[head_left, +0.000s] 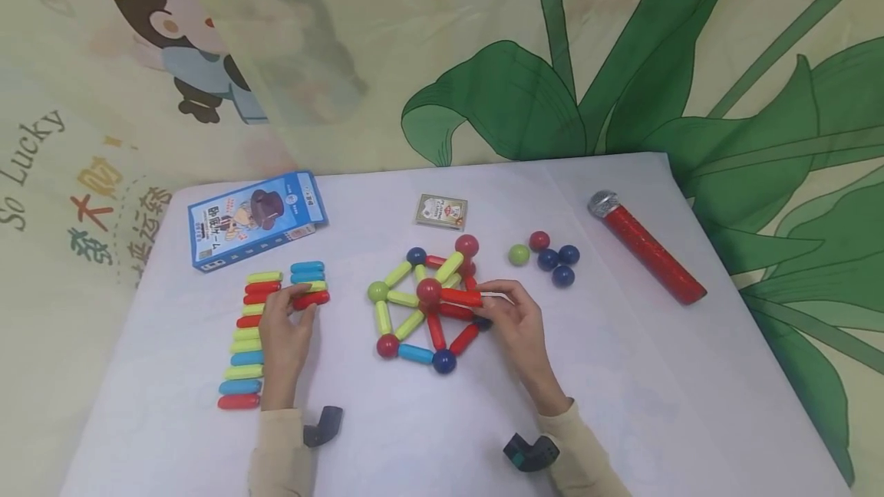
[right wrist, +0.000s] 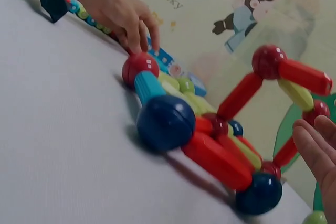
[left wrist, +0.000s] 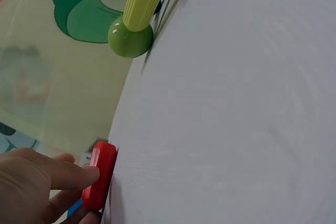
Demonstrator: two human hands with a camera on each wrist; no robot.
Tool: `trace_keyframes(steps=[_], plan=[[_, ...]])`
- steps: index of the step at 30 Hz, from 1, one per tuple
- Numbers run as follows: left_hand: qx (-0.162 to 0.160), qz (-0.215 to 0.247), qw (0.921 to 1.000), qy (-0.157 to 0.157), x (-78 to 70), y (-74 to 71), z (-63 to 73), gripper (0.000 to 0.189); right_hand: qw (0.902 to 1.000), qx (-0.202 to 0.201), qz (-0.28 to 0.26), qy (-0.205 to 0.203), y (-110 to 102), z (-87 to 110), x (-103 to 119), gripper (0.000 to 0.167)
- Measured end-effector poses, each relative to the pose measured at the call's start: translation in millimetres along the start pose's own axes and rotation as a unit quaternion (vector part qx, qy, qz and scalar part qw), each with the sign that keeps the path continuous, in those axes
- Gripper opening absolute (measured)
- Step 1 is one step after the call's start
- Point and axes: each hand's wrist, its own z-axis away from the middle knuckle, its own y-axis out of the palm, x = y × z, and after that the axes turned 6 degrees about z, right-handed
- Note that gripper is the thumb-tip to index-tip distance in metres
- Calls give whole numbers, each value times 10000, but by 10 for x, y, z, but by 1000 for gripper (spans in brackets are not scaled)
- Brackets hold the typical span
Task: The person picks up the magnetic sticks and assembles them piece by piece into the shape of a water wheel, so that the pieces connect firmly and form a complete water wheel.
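My left hand [head_left: 285, 336] pinches a red building rod [left wrist: 101, 176] between thumb and fingers, at the near end of a short stack of rods. A ball-and-rod structure [head_left: 416, 353] of red, yellow-green and blue rods stands mid-table. From its raised red ball [head_left: 429, 292] a red rod [head_left: 461, 297] juts towards my right hand [head_left: 518, 328]. In the right wrist view that rod's outer end [right wrist: 323, 83] shows free, and the right fingers [right wrist: 310, 142] lie extended near another red ball [right wrist: 316, 113]. Whether they touch the structure is hard to tell.
A column of coloured rods [head_left: 247, 359] lies at the left. Behind it is a blue box [head_left: 255, 221], with a card pack [head_left: 441, 212] at the back. Several loose balls [head_left: 548, 259] and a red microphone-shaped object [head_left: 649, 251] lie on the right.
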Motion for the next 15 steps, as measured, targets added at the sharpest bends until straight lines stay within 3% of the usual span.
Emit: trace_keyframes(steps=[9, 12, 15], plan=[[-87, 92, 9997, -217, 97, 12, -9, 33, 9978, -581, 152, 278, -219, 61, -152, 18], [-74, 588, 9982, -25, -98, 11, 94, 32, 9961, -880, 78, -62, -242, 80, -108, 16], [265, 1535, 9855, 679, -501, 65, 272, 31, 9933, -945, 158, -642, -197, 109, 66, 17]])
